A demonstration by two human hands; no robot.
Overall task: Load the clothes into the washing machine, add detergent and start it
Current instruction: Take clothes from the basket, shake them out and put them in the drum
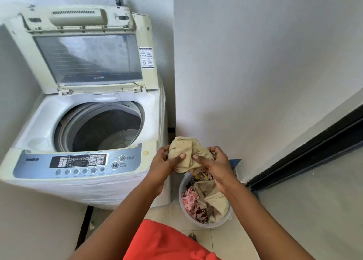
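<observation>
Both hands grip one beige garment (188, 153) just to the right of the washing machine (84, 141), level with its control panel (78, 162). On the side nearer the machine, the left hand (167, 161) pinches the cloth between thumb and fingers; on the far side, the right hand (214, 163) is closed on it, thumb pressed on top. The garment is bunched between them, and its lower part hangs down toward the laundry basket (184, 208), which stands on the tiled floor (167, 216) just beside the machine's right front corner. More clothes (198, 198) fill that basket: beige cloth, a pink and white print, a dark red print and a yellow patterned piece. The machine's lid (88, 51) stands raised at its back, leaning toward the wall, and the drum (102, 130) below it is open, with no cloth visible inside. An orange garment (163, 242) worn by the person shows in front of the machine.
</observation>
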